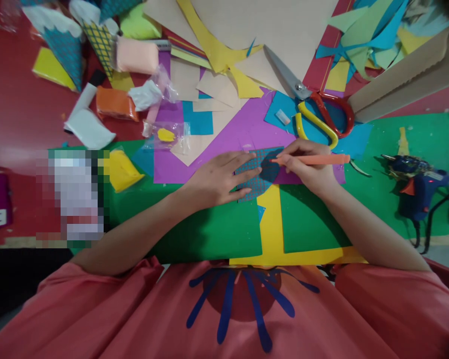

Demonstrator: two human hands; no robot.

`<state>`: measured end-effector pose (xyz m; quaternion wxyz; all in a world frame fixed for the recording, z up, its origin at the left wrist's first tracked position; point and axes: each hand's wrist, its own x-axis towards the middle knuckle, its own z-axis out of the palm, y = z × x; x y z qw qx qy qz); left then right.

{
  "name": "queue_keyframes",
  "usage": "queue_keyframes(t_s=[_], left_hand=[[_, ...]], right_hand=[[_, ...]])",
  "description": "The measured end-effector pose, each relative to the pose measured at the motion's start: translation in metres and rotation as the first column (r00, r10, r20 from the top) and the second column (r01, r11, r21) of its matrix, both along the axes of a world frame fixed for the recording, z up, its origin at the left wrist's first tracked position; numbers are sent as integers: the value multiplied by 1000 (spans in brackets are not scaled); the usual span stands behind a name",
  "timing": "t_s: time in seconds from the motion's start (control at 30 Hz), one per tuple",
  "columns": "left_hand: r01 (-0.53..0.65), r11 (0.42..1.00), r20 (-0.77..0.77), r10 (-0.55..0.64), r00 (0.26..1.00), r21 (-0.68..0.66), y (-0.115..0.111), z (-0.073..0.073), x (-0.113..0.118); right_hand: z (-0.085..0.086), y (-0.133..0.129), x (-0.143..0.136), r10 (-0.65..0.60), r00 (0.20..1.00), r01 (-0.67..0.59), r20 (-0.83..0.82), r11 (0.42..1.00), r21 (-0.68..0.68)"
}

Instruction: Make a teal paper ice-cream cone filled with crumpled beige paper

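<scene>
My right hand (309, 167) grips an orange marker (322, 159), its tip at a small blue piece of paper (264, 172) covered in a crosshatched grid of lines. Across the left part of that paper lies my left hand (224, 179), palm down with the fingers spread, hiding some of the grid. Beneath both is a purple sheet (172, 169), on top of a green sheet (217, 224). Just beyond my right hand rest big scissors (303, 92) with one red and one yellow handle loop, their blades apart.
A blue glue gun (419, 194) with a cord lies at the right. Clay packets, such as an orange one (115, 103) and a yellow one (123, 170), sit at the left near paper cones (62, 50). Paper scraps (366, 35) heap at the back right beside a cardboard piece (400, 75).
</scene>
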<state>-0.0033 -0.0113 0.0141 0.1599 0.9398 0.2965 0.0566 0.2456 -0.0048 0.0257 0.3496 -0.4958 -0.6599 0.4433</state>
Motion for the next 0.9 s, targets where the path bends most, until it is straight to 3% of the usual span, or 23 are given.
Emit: queue_keyframes(t_s=[0.07, 0.23, 0.9], left_hand=[[-27, 1000, -3, 27, 1000, 8, 2, -1, 0], [-55, 998, -21, 55, 998, 13, 4, -3, 0], [-38, 994, -7, 39, 999, 104, 4, -9, -2]], right_hand=[[-1, 0, -1, -51, 999, 51, -2, 998, 21], [-6, 2, -2, 48, 997, -51, 61, 998, 46], [-3, 2, -3, 140, 984, -140, 110, 990, -5]])
